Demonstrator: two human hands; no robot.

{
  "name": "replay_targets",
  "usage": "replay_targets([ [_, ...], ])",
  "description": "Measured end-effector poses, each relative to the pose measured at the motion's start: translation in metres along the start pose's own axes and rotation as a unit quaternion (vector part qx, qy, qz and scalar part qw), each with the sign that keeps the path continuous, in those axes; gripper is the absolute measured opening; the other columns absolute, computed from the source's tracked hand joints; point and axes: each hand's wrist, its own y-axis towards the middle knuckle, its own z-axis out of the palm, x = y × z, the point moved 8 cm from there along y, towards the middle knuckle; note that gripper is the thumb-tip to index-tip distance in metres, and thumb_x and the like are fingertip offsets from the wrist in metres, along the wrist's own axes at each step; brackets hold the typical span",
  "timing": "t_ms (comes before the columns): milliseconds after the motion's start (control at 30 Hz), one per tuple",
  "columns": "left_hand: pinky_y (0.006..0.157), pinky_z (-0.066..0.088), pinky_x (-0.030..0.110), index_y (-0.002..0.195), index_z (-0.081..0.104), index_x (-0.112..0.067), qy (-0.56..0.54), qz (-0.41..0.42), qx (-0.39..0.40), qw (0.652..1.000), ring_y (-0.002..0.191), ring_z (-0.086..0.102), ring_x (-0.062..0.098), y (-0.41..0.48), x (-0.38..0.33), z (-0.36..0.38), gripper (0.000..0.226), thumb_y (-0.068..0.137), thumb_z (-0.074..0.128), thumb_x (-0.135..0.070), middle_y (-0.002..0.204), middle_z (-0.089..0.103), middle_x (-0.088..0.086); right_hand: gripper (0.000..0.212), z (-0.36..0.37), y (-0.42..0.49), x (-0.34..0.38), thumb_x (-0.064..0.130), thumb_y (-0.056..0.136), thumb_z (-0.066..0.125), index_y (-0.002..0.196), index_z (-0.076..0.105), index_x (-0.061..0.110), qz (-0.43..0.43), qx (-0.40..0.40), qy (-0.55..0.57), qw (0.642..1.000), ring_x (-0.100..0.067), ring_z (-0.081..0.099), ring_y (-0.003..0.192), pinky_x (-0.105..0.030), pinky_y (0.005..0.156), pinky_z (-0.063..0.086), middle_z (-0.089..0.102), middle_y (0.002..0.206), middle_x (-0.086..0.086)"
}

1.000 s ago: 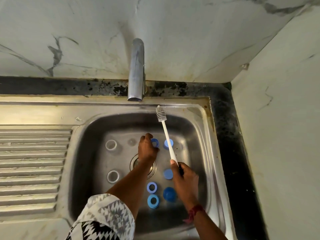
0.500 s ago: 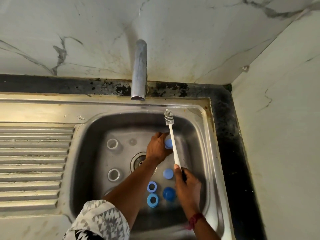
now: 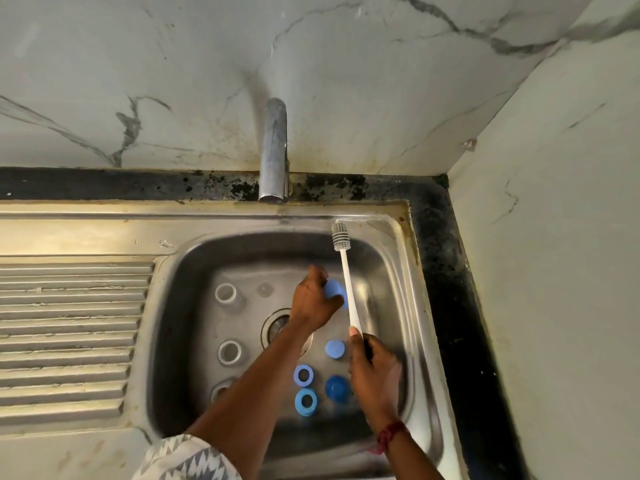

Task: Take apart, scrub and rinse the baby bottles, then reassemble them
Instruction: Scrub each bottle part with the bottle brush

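Left hand [image 3: 311, 301]: fingers [image 3: 320, 273] curl round a light blue cap [image 3: 333, 288], over the back half of the sink [image 3: 398, 306]. Cannot tell whether the cap is off the sink floor.
Right hand [image 3: 375, 372]: grips the bottom end of the brush [image 3: 348, 289], thumb up along the white handle. The brush tilts up and away, with its grey bristle head by the sink's back rim, to the right of the tap [image 3: 274, 150]. The handle passes just right of the held cap; touching or not, cannot tell.

Loose parts on the sink floor:
- second light blue cap [image 3: 335, 348] just left of the right hand
- dark blue cap [image 3: 337, 388] below it, beside the right wrist
- two blue rings [image 3: 303, 374], one touching the next, left of the dark cap
- three clear bottles [image 3: 225, 293] upright and open in a column on the left; the nearest is partly hidden by the left forearm
- small clear teat [image 3: 265, 289] between the top bottle and the left hand
- drain [image 3: 277, 323] in the middle, partly under the left wrist

Ribbed drainboard [image 3: 69, 334] lies left of the sink. A black, stained surface [image 3: 446, 271] runs behind and to the right. Veined marble walls [image 3: 381, 64] meet in the right corner. There is a patterned sleeve [image 3: 187, 459] on the left arm and a red thread [image 3: 391, 434] on the right wrist.
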Motion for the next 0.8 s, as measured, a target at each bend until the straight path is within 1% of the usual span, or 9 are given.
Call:
replay_targets([
  [67,0.061,0.043,0.023,0.095,0.049,-0.014,-0.059,-0.025,-0.006,0.998,0.075,0.055,0.018,-0.011,0.003,-0.012,0.038,0.074,0.081,-0.014,0.087,0.058,-0.002,0.04,0.0,-0.005,0.002,0.053,0.092,0.055,0.063,0.06,0.026,-0.002,0.008,0.004,1.0,-0.004,0.053,0.05,-0.027,0.054,0.044,0.058,0.051,0.011],
  [167,0.077,0.056,0.035,0.097,0.055,-0.014,-0.197,-0.074,-0.024,0.977,0.087,0.066,0.023,-0.029,0.011,-0.033,0.032,0.076,0.079,-0.011,0.096,0.066,0.003,0.039,0.003,-0.012,0.005,0.044,0.095,0.057,0.064,0.061,0.021,-0.005,0.027,0.015,1.0,0.0,0.049,0.048,-0.024,0.054,0.042,0.056,0.049,0.012],
  [267,0.072,0.06,0.035,0.102,0.057,-0.01,-0.414,-0.121,-0.034,0.902,0.089,0.069,0.029,-0.051,0.019,-0.057,0.025,0.085,0.073,-0.001,0.108,0.066,0.017,0.04,0.005,-0.026,0.009,0.041,0.095,0.058,0.063,0.061,0.017,-0.01,0.039,0.027,0.999,-0.005,0.043,0.046,-0.026,0.05,0.039,0.05,0.048,0.005],
  [333,0.067,0.058,0.031,0.105,0.057,-0.011,-0.492,-0.134,-0.046,0.859,0.085,0.069,0.026,-0.064,0.022,-0.076,0.021,0.089,0.068,-0.003,0.109,0.065,0.018,0.039,0.007,-0.033,0.01,0.042,0.095,0.059,0.065,0.063,0.016,-0.012,0.048,0.03,0.998,-0.009,0.044,0.048,-0.027,0.049,0.038,0.052,0.05,0.0],
  [433,0.072,0.059,0.033,0.107,0.058,-0.013,-0.584,-0.143,-0.061,0.796,0.078,0.067,0.02,-0.081,0.021,-0.102,0.015,0.093,0.065,-0.012,0.097,0.067,0.014,0.043,0.011,-0.046,0.013,0.047,0.095,0.056,0.071,0.067,0.012,-0.026,0.058,0.007,0.998,-0.01,0.046,0.047,-0.029,0.05,0.041,0.061,0.057,-0.009],
  [500,0.079,0.059,0.036,0.104,0.06,-0.013,-0.63,-0.151,-0.088,0.757,0.078,0.067,0.021,-0.09,0.024,-0.121,0.011,0.095,0.063,-0.017,0.091,0.067,0.012,0.042,0.011,-0.057,0.018,0.044,0.095,0.056,0.072,0.068,0.011,-0.041,0.068,-0.008,0.997,-0.009,0.046,0.045,-0.028,0.049,0.042,0.059,0.054,-0.007],
  [600,0.075,0.06,0.037,0.103,0.06,-0.007,-0.667,-0.154,-0.118,0.72,0.077,0.07,0.024,-0.095,0.025,-0.146,0.014,0.095,0.063,-0.018,0.091,0.065,0.016,0.04,0.01,-0.071,0.028,0.039,0.096,0.059,0.062,0.06,0.017,-0.077,0.094,-0.042,0.992,-0.005,0.039,0.045,-0.026,0.051,0.038,0.047,0.046,0.005],
  [700,0.07,0.061,0.035,0.108,0.06,-0.004,-0.671,-0.152,-0.133,0.713,0.076,0.071,0.024,-0.1,0.025,-0.169,0.021,0.094,0.065,-0.018,0.094,0.066,0.018,0.038,0.01,-0.084,0.041,0.036,0.095,0.061,0.059,0.055,0.026,-0.117,0.108,-0.069,0.985,-0.004,0.039,0.043,-0.017,0.048,0.034,0.047,0.045,0.009],
  [800,0.068,0.061,0.032,0.121,0.058,-0.003,-0.669,-0.142,-0.145,0.715,0.084,0.067,0.024,-0.103,0.024,-0.184,0.035,0.093,0.066,-0.021,0.103,0.066,0.019,0.034,0.008,-0.095,0.047,0.036,0.094,0.063,0.062,0.055,0.03,-0.165,0.101,-0.095,0.977,-0.005,0.043,0.044,-0.017,0.048,0.036,0.052,0.048,0.008],
])
